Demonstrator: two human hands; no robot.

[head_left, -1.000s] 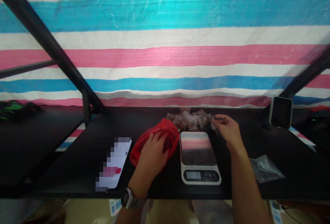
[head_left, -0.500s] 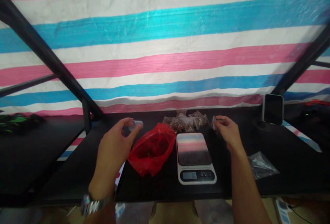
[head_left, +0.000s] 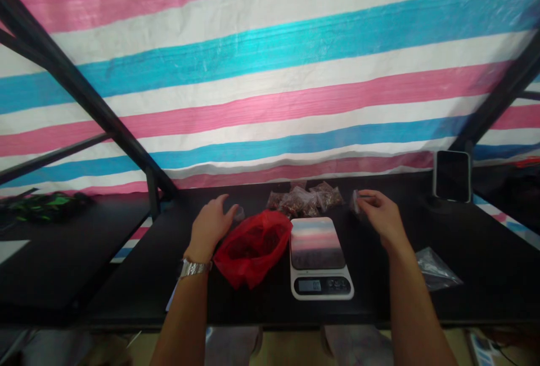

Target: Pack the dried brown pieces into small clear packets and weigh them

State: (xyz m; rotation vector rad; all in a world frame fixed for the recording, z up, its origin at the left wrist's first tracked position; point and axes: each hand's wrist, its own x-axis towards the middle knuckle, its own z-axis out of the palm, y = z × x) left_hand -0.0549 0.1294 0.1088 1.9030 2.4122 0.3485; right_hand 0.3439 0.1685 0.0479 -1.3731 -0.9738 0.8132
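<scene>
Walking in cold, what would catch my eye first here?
The pink, blue and white striped tarp fills the background. On the black table, a red plastic bag lies beside a white scale, centre. The right hand pinches a small clear packet right of the scale.

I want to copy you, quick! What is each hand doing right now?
Left hand: fingertips at the small cup, grip cannot be told.
Right hand: pinching a small clear bag.
</scene>
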